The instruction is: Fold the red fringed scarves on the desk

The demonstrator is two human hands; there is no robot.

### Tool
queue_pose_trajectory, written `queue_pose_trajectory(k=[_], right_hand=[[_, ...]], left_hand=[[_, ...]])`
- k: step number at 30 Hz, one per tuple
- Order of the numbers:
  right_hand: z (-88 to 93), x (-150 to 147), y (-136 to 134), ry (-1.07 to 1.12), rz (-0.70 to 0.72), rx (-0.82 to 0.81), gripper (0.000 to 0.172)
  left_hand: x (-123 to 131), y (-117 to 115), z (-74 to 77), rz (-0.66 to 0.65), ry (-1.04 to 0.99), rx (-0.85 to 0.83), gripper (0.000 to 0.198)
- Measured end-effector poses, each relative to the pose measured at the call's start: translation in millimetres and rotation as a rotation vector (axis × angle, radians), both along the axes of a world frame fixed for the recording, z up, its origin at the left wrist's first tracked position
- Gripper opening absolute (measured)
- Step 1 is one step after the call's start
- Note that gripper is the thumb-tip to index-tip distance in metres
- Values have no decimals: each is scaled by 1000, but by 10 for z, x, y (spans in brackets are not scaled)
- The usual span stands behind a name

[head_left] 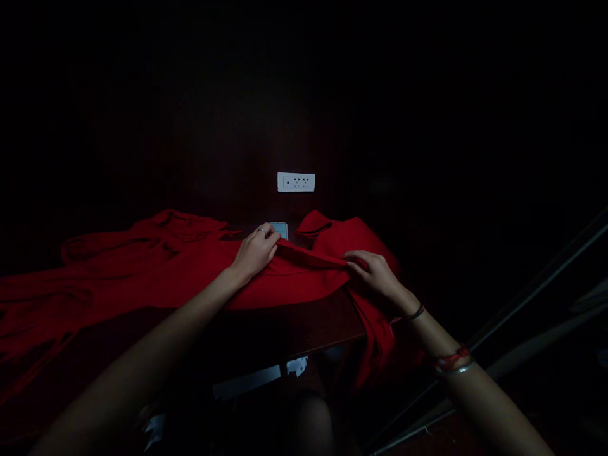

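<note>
A large red cloth (142, 266) lies spread over a dark wooden table (304, 329) and hangs off its right edge. My left hand (256, 250), with a ring on one finger, is closed on a fold of the cloth near the table's back. My right hand (375, 272) pinches the same raised fold a little to the right, with bracelets on that wrist. Between the two hands the fold is pulled into a taut ridge.
A white wall socket plate (296, 182) sits on the dark wall behind. A small pale phone-like object (279, 228) lies just behind my left hand. White paper scraps (256, 380) show below the table's front edge. Slanted metal rails (522, 304) run at the right. The room is very dark.
</note>
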State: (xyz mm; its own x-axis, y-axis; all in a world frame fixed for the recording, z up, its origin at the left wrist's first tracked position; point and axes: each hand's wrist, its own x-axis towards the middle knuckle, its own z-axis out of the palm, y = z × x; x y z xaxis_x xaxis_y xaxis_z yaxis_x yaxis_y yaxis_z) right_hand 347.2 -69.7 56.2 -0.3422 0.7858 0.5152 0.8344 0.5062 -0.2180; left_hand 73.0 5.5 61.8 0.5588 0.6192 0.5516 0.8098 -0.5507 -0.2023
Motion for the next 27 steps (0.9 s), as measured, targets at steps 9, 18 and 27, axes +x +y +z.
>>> queue_pose_trajectory(k=[9,18,27], right_hand=[[-155,71,-164,-218,42,-13,39],[-210,53,-94,-177,-17,43,29],[-360,-103,-72,-323,-117,226,19]], left_hand=[[-224,-431,-386,-150,419,-298,26],[398,-543,-379,-194,203,-288,44],[770,-517,-621,-159,75,-267,30]])
